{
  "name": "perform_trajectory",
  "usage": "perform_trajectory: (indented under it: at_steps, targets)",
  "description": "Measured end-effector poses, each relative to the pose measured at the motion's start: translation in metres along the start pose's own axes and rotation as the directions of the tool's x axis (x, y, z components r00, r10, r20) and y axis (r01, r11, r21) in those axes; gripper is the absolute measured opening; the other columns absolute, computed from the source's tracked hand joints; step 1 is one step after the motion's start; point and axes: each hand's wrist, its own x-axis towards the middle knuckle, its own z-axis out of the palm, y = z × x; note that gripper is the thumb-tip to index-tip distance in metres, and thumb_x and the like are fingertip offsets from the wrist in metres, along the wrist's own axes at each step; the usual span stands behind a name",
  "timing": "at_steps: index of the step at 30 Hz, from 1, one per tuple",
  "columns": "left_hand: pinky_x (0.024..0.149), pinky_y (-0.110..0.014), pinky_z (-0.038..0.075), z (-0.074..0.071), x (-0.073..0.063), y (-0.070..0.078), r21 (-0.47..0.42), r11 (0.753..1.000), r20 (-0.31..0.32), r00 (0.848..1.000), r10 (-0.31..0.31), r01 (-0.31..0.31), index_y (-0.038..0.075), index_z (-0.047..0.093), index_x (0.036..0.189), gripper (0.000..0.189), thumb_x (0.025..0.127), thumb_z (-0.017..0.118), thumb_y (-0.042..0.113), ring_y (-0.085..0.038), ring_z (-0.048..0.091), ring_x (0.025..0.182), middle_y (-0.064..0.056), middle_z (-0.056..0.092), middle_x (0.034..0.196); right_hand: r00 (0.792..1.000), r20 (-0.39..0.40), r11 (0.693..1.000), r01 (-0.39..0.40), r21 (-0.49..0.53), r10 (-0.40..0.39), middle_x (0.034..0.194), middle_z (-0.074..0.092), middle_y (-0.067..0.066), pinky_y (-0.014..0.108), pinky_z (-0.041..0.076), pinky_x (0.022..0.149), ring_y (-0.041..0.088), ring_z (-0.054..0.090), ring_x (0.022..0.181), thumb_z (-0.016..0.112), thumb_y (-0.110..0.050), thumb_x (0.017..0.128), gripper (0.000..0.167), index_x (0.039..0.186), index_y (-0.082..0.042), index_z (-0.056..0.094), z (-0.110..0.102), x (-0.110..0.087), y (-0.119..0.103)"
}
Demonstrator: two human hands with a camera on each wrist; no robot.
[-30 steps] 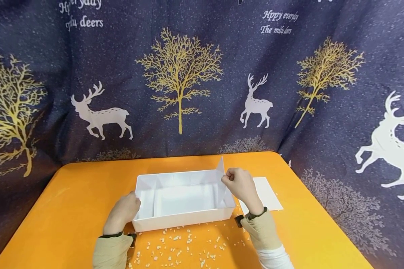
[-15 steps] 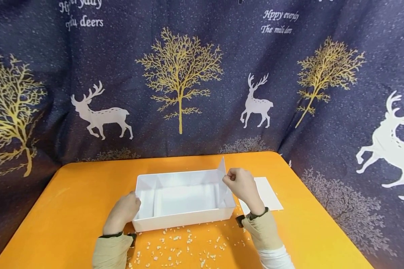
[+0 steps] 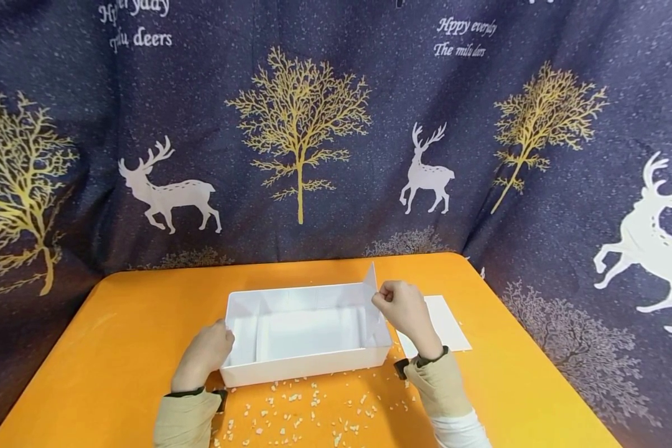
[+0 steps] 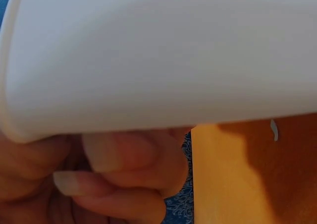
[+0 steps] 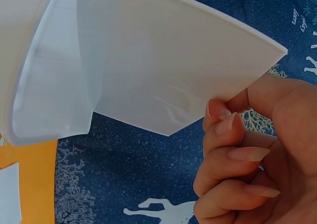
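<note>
Shift since a second ago: your right hand (image 3: 401, 305) and the white panel (image 5: 158, 60) have edged slightly to the right; your left hand (image 3: 204, 348) and the white box (image 3: 308, 371) lie about where they were.
Panel place: at the box's right end, lower part inside, upper part above the rim; you cannot tell from here whether it touches the floor of the box.
Right-hand hold: thumb and finger pinch the panel's edge, other fingers curled, probably so you can tilt it without blocking its faces.
Left-hand hold: fingers clamped on the box's left end, likely to stop it sliding while your other hand works opposite.
White sheet (image 3: 447, 323): flat on the orange table (image 3: 134, 323) just right of the box, perhaps set aside within reach.
Crumbs (image 3: 294, 396): pale bits scattered before the box, seemingly placed for no purpose.
</note>
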Motion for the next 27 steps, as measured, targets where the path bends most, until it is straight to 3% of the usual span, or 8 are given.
perform_trajectory:
  at_steps: [6,16,27]
  targets:
    - [0.071,-0.041,0.05,-0.0006,-0.0008,0.0006,-0.002,1.0,-0.004,1.0,0.001,-0.001,-0.02,0.037,0.133,0.045,0.1,0.039,0.011,-0.028,0.058,0.084,-0.038,0.054,0.121,1.0,-0.002,1.0,0.0,0.0,0.0,0.049,0.03,-0.006,0.023,0.019,0.048,0.01,0.024,0.047,0.056,-0.005,0.08,0.026,0.056,-0.013,0.048,-0.0015,0.0002,0.0005]
    - [0.067,-0.037,0.049,-0.0002,-0.0006,-0.0001,0.005,1.0,-0.006,1.0,0.004,-0.004,-0.021,0.038,0.132,0.045,0.099,0.039,0.01,-0.026,0.058,0.081,-0.038,0.056,0.118,1.0,0.01,1.0,0.0,-0.009,0.001,0.049,0.034,-0.005,0.022,0.02,0.048,0.009,0.026,0.046,0.057,-0.006,0.082,0.024,0.059,-0.013,0.053,-0.0027,0.0,0.0032]
    - [0.064,-0.036,0.046,0.0003,-0.0003,0.0003,-0.012,1.0,-0.019,1.0,0.011,-0.012,-0.02,0.041,0.13,0.042,0.099,0.04,0.01,-0.025,0.055,0.077,-0.028,0.061,0.102,1.0,-0.003,1.0,0.016,-0.02,-0.016,0.049,0.032,-0.006,0.022,0.02,0.048,0.009,0.025,0.046,0.057,-0.006,0.082,0.023,0.06,-0.013,0.054,-0.0057,0.0001,0.0069]
